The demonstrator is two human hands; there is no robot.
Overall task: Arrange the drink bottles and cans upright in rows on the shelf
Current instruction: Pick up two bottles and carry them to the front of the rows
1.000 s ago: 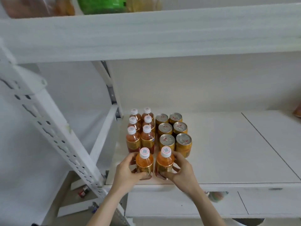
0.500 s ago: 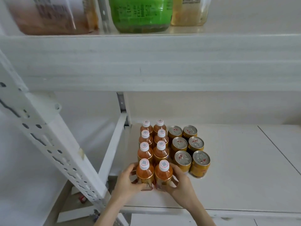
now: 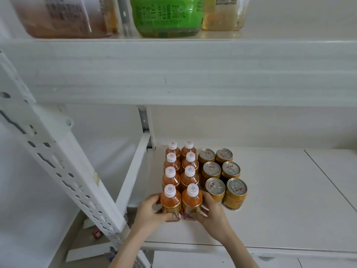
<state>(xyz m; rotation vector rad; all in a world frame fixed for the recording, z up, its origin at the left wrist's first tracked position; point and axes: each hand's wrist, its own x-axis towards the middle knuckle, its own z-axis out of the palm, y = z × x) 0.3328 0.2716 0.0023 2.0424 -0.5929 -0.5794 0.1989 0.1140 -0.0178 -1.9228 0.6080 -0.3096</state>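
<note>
- The front-left bottle and front-right bottle are standing upright and touching at the near end of the drink rows, on the left part of the lower shelf.
- The left hand is closing its grip round the lower body of the front-left bottle, fingers curling over the gold label. The right hand is gripping the front-right bottle the same way from the other side.
- Behind them, six more bottles are lining up upright, making two columns of four. Each clear body is showing orange drink above a gold label.
- Every white cap is carrying a ring of red lettering round a grey square code, all too small to read.
- Six gold cans are standing upright just right of the bottles in two columns of three. Their silver pull-tab lids are showing red marks and rim print that cannot be read.
- On the upper shelf, only the bases of three large containers are showing: a brown-filled container with a white label, a green bottle with dark print, and a pale yellow container. Their writing is not legible.
- A white perforated upright is slanting across the left of the view.
</note>
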